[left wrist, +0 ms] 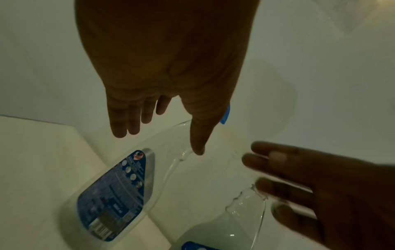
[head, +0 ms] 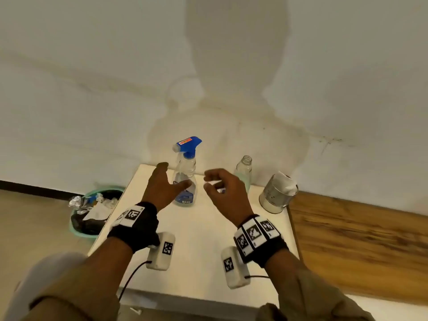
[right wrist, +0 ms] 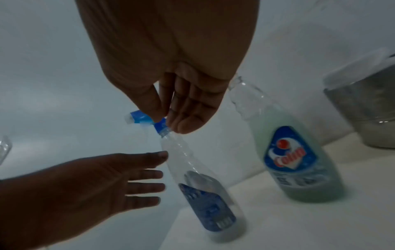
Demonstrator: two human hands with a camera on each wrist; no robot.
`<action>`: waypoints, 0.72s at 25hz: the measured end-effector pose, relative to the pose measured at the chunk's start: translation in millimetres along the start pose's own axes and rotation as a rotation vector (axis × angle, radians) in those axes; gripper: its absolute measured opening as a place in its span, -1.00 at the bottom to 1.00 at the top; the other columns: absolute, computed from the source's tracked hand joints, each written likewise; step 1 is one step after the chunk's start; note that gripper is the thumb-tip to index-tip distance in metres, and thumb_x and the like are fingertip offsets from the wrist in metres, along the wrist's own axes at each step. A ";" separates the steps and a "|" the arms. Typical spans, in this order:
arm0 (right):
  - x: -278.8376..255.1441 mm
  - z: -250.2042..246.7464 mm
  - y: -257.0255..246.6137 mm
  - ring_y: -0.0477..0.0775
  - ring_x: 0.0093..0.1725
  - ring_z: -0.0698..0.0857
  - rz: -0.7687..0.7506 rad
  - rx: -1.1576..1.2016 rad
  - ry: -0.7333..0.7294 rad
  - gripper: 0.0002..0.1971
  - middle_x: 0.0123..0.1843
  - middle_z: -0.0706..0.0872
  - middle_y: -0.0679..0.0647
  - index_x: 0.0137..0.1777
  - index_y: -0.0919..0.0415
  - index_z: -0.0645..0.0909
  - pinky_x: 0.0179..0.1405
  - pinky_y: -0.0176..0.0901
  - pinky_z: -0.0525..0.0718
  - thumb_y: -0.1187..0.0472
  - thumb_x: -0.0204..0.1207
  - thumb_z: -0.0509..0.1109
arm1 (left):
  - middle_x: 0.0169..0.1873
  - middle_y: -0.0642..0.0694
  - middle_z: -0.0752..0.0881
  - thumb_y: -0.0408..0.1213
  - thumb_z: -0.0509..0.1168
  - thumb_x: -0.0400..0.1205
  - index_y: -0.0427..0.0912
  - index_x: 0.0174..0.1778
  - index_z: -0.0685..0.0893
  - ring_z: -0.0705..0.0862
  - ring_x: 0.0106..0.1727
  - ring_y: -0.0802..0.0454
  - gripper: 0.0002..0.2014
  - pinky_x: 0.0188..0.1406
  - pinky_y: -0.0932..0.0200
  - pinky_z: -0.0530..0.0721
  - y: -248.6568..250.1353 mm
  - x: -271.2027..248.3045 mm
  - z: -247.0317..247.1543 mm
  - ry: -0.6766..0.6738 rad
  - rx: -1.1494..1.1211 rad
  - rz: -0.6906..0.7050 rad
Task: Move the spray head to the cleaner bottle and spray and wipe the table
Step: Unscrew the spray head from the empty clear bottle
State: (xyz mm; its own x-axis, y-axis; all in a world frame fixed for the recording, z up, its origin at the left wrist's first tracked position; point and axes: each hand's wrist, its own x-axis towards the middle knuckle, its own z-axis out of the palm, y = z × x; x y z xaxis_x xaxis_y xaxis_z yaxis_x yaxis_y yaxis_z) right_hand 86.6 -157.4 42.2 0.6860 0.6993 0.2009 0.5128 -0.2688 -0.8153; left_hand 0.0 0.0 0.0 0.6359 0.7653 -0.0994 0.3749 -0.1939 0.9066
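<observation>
A clear, nearly empty spray bottle with a blue label stands at the back of the white table. The blue spray head sits on its neck. To its right stands the uncapped cleaner bottle, holding pale green liquid. My left hand is spread with straight fingers just left of the spray bottle and grips nothing. My right hand hovers between the two bottles with loosely curled, empty fingers. In the right wrist view its fingertips lie close to the spray head; the cleaner bottle stands to the right.
A metal tin with white paper or cloth in it stands at the table's back right corner. A green bin full of rubbish sits on the floor to the left. The wall rises right behind the table; a wooden surface lies to the right.
</observation>
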 end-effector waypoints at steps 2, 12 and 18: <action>28.0 14.3 -11.1 -0.10 0.00 0.72 0.027 0.038 0.048 -0.58 0.23 0.73 -0.03 0.36 0.16 0.58 -0.16 -0.54 0.65 0.22 0.51 0.51 | 0.42 -0.13 0.52 0.03 0.54 0.38 -0.14 0.48 0.32 0.53 0.39 -0.12 -0.18 0.28 0.00 0.54 2.3 13.4 3.8 -0.024 0.007 0.058; 79.6 46.7 -11.2 0.02 0.20 0.69 0.154 0.083 0.085 -0.48 0.29 0.74 0.06 0.39 0.20 0.57 0.06 -0.37 0.58 0.15 0.45 0.58 | -0.05 0.07 0.65 -0.22 0.44 0.52 -0.09 0.31 0.55 0.59 0.02 0.11 -0.57 0.04 0.21 0.48 9.6 33.5 27.3 0.102 -0.104 0.235; 78.3 56.3 -1.9 -0.07 -0.04 0.68 0.169 0.081 0.254 -0.57 0.06 0.78 0.04 0.22 0.24 0.66 -0.24 -0.66 0.49 0.17 0.38 0.63 | -0.31 0.02 0.66 -0.24 0.40 0.49 -0.09 0.03 0.64 0.69 -0.19 -0.07 -0.79 -0.11 0.03 0.67 10.7 30.9 28.7 0.127 -0.038 0.227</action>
State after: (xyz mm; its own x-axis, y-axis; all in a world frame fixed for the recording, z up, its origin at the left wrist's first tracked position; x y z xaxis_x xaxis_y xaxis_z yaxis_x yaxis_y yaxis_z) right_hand 110.3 -64.8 28.8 0.8703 0.4584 0.1799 0.3449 -0.3067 -0.8871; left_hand 43.1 3.9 -5.1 0.6102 0.7762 0.1587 0.2052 -0.3483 0.9146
